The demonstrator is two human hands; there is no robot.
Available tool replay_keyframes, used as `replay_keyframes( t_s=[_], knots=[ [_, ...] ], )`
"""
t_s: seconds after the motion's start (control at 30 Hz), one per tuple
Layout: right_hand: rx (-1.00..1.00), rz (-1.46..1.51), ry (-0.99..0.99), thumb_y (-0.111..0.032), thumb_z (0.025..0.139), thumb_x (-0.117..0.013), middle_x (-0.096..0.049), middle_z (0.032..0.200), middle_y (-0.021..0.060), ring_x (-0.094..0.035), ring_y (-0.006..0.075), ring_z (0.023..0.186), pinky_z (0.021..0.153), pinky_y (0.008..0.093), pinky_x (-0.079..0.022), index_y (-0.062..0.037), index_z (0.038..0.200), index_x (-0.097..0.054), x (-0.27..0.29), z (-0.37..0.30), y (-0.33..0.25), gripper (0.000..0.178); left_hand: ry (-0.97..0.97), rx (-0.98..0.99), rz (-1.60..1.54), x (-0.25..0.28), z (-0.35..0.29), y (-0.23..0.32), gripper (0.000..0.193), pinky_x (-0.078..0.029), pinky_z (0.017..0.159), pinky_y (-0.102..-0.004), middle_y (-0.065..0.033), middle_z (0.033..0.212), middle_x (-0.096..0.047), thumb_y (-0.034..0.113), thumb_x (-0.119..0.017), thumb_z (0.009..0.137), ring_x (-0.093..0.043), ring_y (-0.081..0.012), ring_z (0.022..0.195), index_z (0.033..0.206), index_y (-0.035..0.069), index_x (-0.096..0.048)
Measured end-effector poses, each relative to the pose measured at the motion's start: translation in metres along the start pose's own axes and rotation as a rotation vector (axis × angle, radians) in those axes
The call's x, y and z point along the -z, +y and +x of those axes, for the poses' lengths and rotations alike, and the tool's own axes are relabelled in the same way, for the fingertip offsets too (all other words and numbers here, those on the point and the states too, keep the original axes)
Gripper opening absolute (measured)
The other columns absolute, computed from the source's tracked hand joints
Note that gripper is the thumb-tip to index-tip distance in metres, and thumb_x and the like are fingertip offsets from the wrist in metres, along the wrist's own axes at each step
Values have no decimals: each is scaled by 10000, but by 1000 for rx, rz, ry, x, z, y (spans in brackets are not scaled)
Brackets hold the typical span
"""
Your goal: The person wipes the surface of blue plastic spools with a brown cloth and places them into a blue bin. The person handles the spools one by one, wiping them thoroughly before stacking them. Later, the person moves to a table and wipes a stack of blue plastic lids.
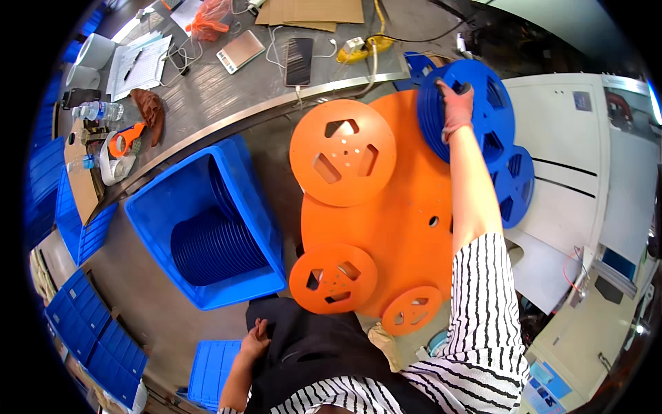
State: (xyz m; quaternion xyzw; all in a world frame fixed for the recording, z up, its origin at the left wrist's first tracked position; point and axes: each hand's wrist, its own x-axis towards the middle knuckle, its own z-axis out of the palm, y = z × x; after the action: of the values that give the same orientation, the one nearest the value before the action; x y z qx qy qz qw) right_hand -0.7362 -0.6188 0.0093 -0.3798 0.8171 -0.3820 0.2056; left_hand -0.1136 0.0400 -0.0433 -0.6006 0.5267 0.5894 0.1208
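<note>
My right hand point(457, 110), in a pinkish glove with dark fingertips, grips a blue reel point(476, 83) at the front of a stack at the upper right. Below that stack, another blue reel point(514, 186) shows partly behind my forearm. The reels stand against a large orange machine panel point(414, 200) that carries several round orange discs with cutouts, the biggest an orange disc point(345, 183) at the upper left. My left hand point(256, 339) is bare and rests by the black apron, its fingers loosely apart and nothing visible in them.
A blue bin point(269, 262) holds a row of dark blue reels point(214, 252) to the left. On the metal table point(207, 103) are a phone point(298, 62), a small scale point(240, 51), papers, bottles and a tape dispenser. White cabinets point(558, 131) stand at right; cables cross the table's far side.
</note>
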Motion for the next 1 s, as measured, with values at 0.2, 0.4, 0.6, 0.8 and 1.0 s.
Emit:
replay_keyframes(
  t_s=[0.2, 0.4, 0.6, 0.8, 1.0],
  knots=[
    [-170, -498, 53, -336, 679, -834, -436, 1350, 262, -516, 392, 1173, 896, 462, -521, 46, 1308, -380, -45, 45, 10, 865, 23, 466, -417, 29, -12, 83, 687, -454, 957, -352, -160, 1198, -629, 165, -799, 699, -598, -292, 1137, 1312, 50, -511],
    [-221, -559, -190, -503, 633, -801, -604, 1194, 208, -605, 357, 1094, 913, 406, -510, 14, 1175, -550, -45, 10, 39, 790, 102, 493, -491, 11, -15, 87, 686, -446, 969, -344, -145, 1204, -631, 160, -801, 710, -600, -270, 1134, 1323, 59, -509],
    [-215, -808, -259, -385, 666, -757, -630, 1184, 202, -615, 348, 1088, 903, 408, -512, -21, 1220, -579, -49, 12, 54, 686, 128, 495, -518, 5, -24, 78, 704, -439, 976, -335, -142, 1212, -629, 165, -809, 701, -595, -262, 1143, 1328, 57, -507],
    [-101, -658, -334, -252, 688, -707, -552, 1289, 241, -540, 378, 1177, 984, 404, -444, -44, 1369, -437, -5, -57, 71, 761, 87, 408, -502, 17, -29, 75, 668, -437, 972, -330, -146, 1231, -612, 139, -772, 708, -590, -272, 1149, 1311, 34, -504],
    [-6, -415, -498, -248, 690, -728, -579, 1243, 252, -541, 399, 1153, 961, 416, -443, 11, 1316, -493, 52, -160, 19, 717, -51, 452, -170, 77, -22, 109, 506, -458, 933, -339, -137, 1211, -624, 61, -694, 728, -593, -260, 1135, 1221, 23, -586]
  ],
)
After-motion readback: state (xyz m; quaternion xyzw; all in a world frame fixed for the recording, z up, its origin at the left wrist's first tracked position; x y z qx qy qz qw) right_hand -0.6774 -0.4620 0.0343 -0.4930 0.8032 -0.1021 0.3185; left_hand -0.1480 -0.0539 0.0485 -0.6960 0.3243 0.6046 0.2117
